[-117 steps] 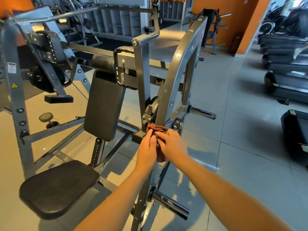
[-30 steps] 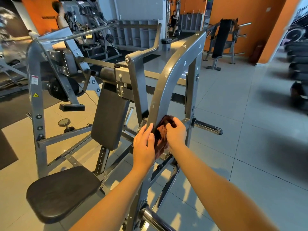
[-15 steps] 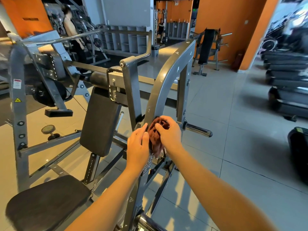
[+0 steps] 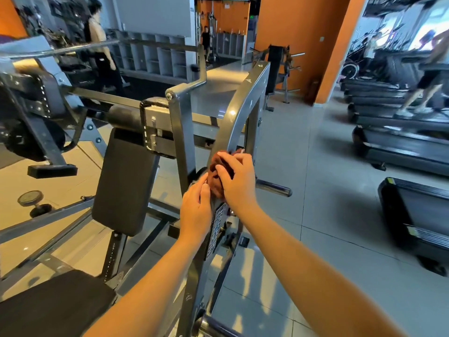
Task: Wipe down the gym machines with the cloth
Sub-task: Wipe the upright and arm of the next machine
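Hands: two, both bare, both at the curved grey beam (image 4: 244, 103) of the machine. One brown cloth (image 4: 215, 175) lies bunched on the beam's near face at about mid-height. Its long axis follows the beam, running from lower left up to the right. The right hand (image 4: 239, 183) covers the cloth, fingers curled over it and pressing it to the metal. The left hand (image 4: 195, 212) sits just below, fingers fairly straight and close together on the beam, with the fingertips touching the cloth's lower edge. The beam itself rises from the bottom of the view, up and away, and bends to the right at its top. A printed sticker (image 4: 217, 229) sits on the beam under the hands.

Two black pads show on the machine: one upright back pad (image 4: 124, 181) and one seat (image 4: 53, 305). Two round steel pegs stick out, an upper peg (image 4: 273, 187) pointing right beside the right hand and a lower peg (image 4: 213, 327) near the bottom edge. Treadmills (image 4: 401, 144) line the right side, blurred, and their number cannot be told.
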`<action>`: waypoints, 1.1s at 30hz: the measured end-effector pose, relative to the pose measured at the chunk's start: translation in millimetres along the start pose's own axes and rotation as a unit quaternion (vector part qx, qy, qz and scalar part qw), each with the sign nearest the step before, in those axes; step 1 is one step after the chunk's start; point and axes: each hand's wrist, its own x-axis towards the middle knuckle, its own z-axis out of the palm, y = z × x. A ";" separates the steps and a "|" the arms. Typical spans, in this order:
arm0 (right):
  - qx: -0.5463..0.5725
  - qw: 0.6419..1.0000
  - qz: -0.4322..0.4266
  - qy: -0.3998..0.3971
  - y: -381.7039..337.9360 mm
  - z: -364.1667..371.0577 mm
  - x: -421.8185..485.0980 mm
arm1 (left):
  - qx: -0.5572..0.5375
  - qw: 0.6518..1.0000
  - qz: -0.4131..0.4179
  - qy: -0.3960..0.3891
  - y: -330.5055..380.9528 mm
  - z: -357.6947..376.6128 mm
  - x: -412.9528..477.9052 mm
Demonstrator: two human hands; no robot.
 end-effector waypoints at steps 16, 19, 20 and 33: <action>-0.080 0.996 -0.039 0.018 2.4 14.2 -1.6 | 0.009 0.998 0.012 -0.063 -16.1 -21.4 22.1; -0.110 0.993 -0.027 0.011 8.6 28.0 -39.9 | -0.018 0.995 0.022 -0.098 -23.3 -28.4 25.3; -0.113 0.993 -0.015 0.016 7.4 31.6 -48.5 | -0.023 0.993 0.025 -0.115 -25.2 -31.0 27.4; -0.066 0.974 0.130 0.175 -36.1 61.2 -51.0 | -0.133 0.951 0.046 -0.276 -21.2 -57.7 53.6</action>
